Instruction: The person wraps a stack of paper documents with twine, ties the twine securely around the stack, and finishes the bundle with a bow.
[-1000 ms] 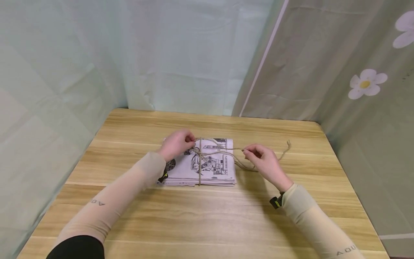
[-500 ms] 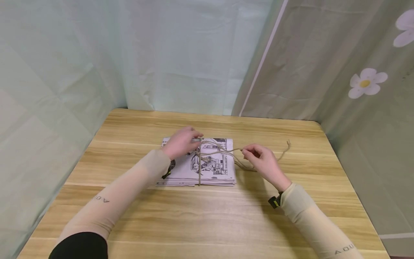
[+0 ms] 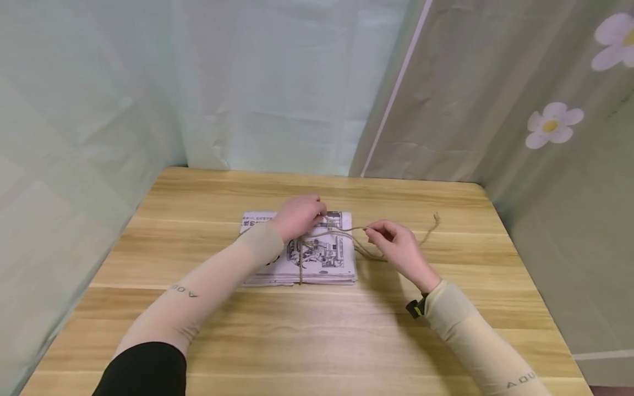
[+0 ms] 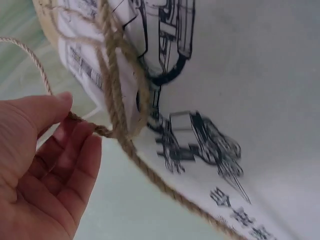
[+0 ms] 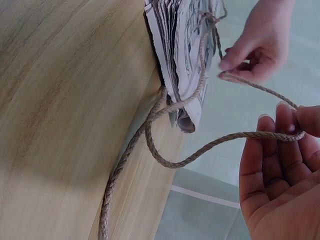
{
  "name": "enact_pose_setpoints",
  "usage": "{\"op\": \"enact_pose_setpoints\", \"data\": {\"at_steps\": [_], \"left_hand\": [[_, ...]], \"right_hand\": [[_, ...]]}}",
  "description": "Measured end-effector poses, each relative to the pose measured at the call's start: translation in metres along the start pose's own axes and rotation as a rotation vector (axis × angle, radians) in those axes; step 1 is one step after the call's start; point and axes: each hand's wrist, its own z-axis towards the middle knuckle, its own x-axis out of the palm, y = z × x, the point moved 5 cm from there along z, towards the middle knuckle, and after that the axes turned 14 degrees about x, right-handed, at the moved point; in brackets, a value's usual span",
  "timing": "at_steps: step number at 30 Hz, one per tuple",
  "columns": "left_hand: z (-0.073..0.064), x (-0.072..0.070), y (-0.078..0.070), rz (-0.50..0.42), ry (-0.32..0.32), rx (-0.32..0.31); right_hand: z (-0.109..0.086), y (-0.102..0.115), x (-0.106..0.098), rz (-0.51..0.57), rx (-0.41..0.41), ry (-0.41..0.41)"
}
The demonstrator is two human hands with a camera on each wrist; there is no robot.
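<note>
Sleeve (image 3: 218,291) overlaps newspapers (image 3: 322,261) — curtain (image 3: 446,110) behind (flowered).

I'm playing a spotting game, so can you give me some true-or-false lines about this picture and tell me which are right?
1. The left hand and the right hand both pinch twine. True.
2. The two hands are touching each other. False: they are apart.
3. The folded papers lie on the wooden table. True.
4. The twine is bright red. False: it is tan-brown.
5. The top paper has nothing printed on it. False: it shows black drawings.
6. A flower on the cloth has a yellow middle. True.
</note>
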Motion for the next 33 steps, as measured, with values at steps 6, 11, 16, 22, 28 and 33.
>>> {"op": "enact_pose_setpoints", "data": {"at_steps": [6,11,16,22,28,33], "left_hand": [[-0.016,-0.013,0.014,-0.177,-0.068,-0.116],[-0.034,-0.018,0.031,-0.390,-0.148,-0.243],[-0.046,-0.015,0.037,-0.474,-0.171,-0.295],[-0.051,-0.007,0.038,-0.496,-0.155,-0.308],[-0.052,-0.004,0.039,-0.518,-0.163,-0.315],[-0.049,0.000,0.035,-0.518,-0.172,-0.279]], "right_hand": [[0.004,0.003,-0.001,-0.014,-0.013,-0.026],[0.011,0.007,0.000,-0.031,-0.003,-0.036],[0.020,0.011,0.006,-0.139,-0.052,-0.092],[0.015,0.027,0.037,-0.423,-0.273,-0.135],[0.007,0.032,0.097,-0.716,-0.374,0.088],[0.010,0.025,0.117,-0.794,-0.361,0.071]]}}
